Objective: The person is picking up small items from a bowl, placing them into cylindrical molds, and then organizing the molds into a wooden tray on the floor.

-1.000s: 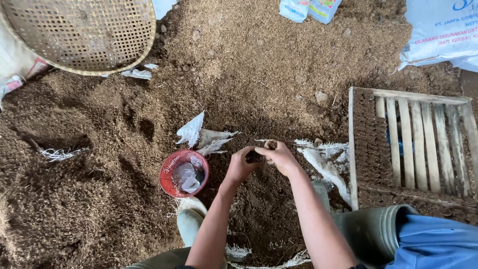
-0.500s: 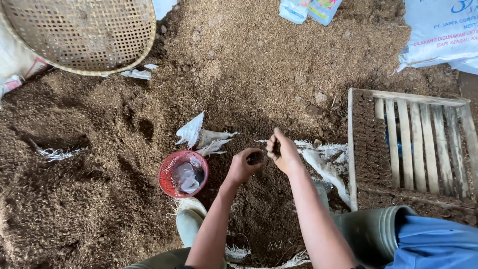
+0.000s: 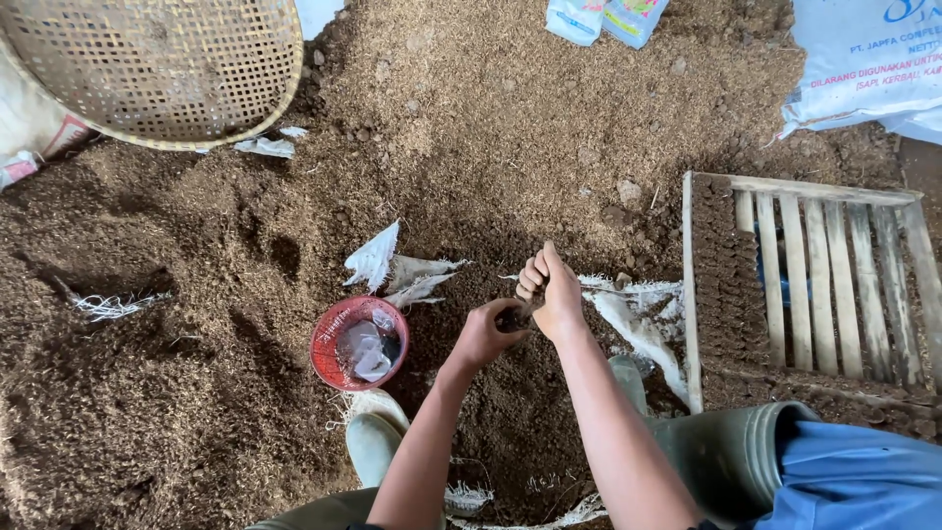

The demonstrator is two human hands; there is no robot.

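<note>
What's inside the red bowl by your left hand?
The red bowl holds crumpled clear plastic. Anything beneath the plastic is covered, so I cannot tell.

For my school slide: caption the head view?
Two bare hands, left hand and right hand, meet over brown soil beside a red bowl.

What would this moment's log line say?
left hand: pinching dark soil clump | right hand: fisted above it | small red plastic basket: left

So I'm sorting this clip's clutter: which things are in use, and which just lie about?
In use: left hand, right hand, dark soil lump, wooden tray, red bowl.
Lying about: woven basket, white sack, small packets.
</note>
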